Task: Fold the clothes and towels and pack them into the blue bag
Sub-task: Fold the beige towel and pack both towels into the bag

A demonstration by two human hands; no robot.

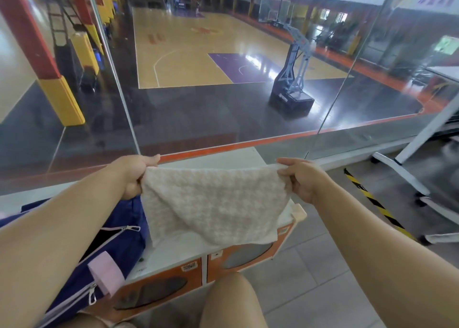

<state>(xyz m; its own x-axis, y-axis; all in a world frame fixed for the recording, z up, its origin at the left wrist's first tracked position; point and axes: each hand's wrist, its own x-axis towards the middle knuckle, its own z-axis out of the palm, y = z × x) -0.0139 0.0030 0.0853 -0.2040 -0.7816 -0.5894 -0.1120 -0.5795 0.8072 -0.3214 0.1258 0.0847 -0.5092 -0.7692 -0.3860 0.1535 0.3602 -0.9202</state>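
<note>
A cream, textured towel (213,203) hangs stretched between my two hands above the white cabinet top (178,248). My left hand (135,176) grips its upper left corner, and my right hand (301,179) pinches its upper right corner. The towel's lower edge drapes onto the cabinet top. The blue bag (124,230), with pink trim and an open zipper, lies on the cabinet at the left, partly hidden under my left forearm.
The low cabinet has orange doors (161,285) with dark oval windows. A glass wall (223,104) stands right behind it, over a basketball court. A white frame on wheels (407,161) and yellow-black floor tape (372,201) are at the right. My knee (233,300) is below.
</note>
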